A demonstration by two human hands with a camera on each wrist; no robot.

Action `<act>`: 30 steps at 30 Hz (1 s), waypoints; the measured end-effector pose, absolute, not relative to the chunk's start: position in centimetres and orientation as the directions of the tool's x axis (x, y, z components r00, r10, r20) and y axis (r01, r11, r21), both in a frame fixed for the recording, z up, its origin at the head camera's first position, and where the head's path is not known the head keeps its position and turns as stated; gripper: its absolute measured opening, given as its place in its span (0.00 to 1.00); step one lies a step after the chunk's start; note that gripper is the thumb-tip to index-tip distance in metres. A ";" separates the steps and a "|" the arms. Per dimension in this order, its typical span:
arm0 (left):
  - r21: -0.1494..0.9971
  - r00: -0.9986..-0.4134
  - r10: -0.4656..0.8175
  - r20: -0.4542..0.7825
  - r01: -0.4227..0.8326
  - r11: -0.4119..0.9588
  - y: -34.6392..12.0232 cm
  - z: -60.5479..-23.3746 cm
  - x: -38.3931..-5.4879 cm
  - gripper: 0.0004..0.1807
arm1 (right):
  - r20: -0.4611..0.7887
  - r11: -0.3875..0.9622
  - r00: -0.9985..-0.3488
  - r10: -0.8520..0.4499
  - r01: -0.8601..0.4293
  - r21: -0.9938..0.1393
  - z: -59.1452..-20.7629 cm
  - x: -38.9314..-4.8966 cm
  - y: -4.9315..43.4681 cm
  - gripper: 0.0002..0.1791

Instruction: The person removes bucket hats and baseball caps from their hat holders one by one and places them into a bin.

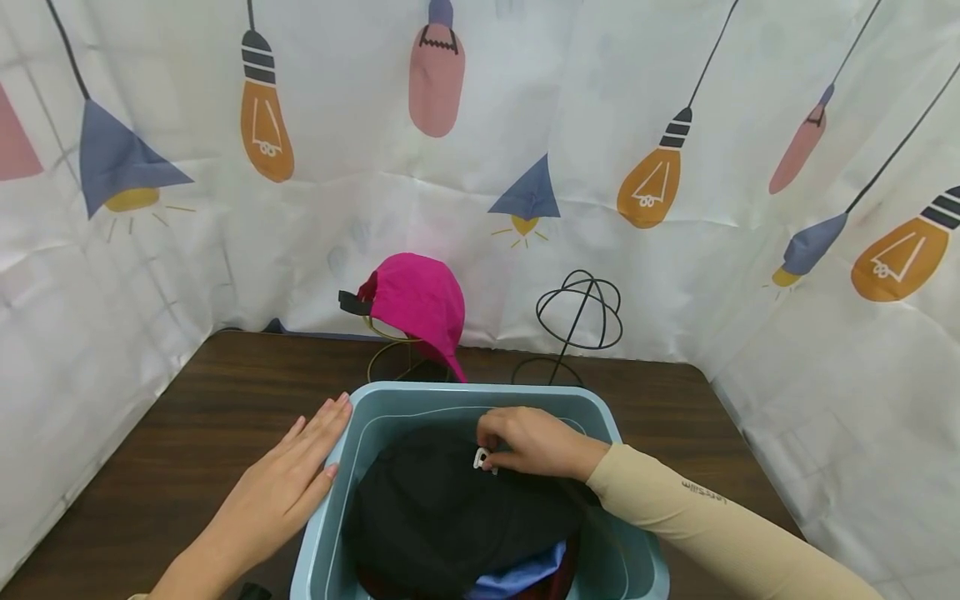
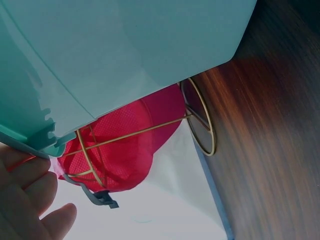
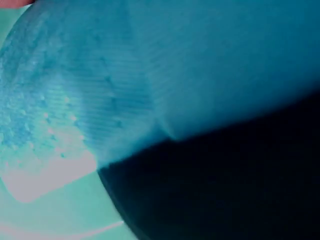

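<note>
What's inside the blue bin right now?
The bin holds a black cap on top, with the right hand pinching its white buckle. Blue fabric and something dark red peek out beneath; anything deeper is covered.

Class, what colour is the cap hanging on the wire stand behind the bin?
The cap is bright pink, clearest in the head view.

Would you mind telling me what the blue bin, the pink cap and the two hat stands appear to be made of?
The blue bin looks like moulded plastic: smooth, matte walls with a rolled rim. The pink cap seems a woven or mesh fabric; the left wrist view shows tiny perforations. The gold stand under it is thin metal wire, slightly shiny. The black stand also looks like bent wire, probably metal with a dark coating.
</note>
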State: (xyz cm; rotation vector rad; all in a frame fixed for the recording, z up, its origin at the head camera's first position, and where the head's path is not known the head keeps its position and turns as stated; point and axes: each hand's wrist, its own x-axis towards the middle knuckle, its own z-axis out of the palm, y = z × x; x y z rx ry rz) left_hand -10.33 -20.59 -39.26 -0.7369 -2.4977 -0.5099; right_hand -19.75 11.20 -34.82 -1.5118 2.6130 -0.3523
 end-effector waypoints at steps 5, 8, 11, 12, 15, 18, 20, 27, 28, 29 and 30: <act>0.206 -0.730 0.406 0.550 0.589 0.781 -20.5 -39.2 -10.4 0.35 | 0.031 0.479 -0.508 -0.861 -0.829 -0.290 -34.7 -19.6 11.4 0.07; 0.205 -0.730 0.407 0.549 0.590 0.781 -20.5 -39.2 -10.4 0.35 | 0.027 0.460 -0.494 -0.869 -0.826 -0.327 -34.4 -19.4 11.6 0.09; 0.206 -0.731 0.406 0.549 0.588 0.782 -20.5 -39.2 -10.4 0.35 | 0.032 0.432 -0.472 -0.881 -0.829 -0.355 -34.1 -19.2 11.7 0.10; 0.206 -0.732 0.405 0.548 0.588 0.782 -20.5 -39.2 -10.3 0.35 | 0.035 0.423 -0.465 -0.884 -0.831 -0.361 -34.0 -19.2 11.7 0.11; 0.209 -0.734 0.403 0.546 0.586 0.783 -20.5 -39.1 -10.3 0.36 | 0.039 0.404 -0.450 -0.892 -0.834 -0.376 -33.7 -19.1 11.6 0.11; 0.213 -0.736 0.403 0.544 0.586 0.782 -20.5 -39.2 -10.3 0.36 | 0.034 0.397 -0.442 -0.896 -0.833 -0.385 -33.4 -19.0 11.5 0.12; 0.214 -0.735 0.403 0.546 0.587 0.781 -20.5 -39.2 -10.3 0.35 | 0.030 0.392 -0.437 -0.899 -0.833 -0.390 -33.2 -19.0 11.4 0.12; 0.211 -0.733 0.403 0.548 0.588 0.781 -20.5 -39.2 -10.3 0.35 | 0.005 0.363 -0.398 -0.917 -0.841 -0.401 -32.9 -18.5 10.8 0.13; 0.210 -0.734 0.403 0.547 0.587 0.782 -20.5 -39.2 -10.3 0.35 | -0.001 0.362 -0.394 -0.919 -0.842 -0.400 -32.9 -18.5 10.7 0.12; 0.210 -0.734 0.404 0.546 0.587 0.782 -20.5 -39.2 -10.3 0.35 | -0.007 0.361 -0.392 -0.920 -0.842 -0.402 -33.0 -18.4 10.6 0.12; 0.210 -0.735 0.404 0.545 0.586 0.783 -20.5 -39.2 -10.3 0.35 | -0.014 0.363 -0.391 -0.920 -0.840 -0.403 -33.0 -18.4 10.5 0.12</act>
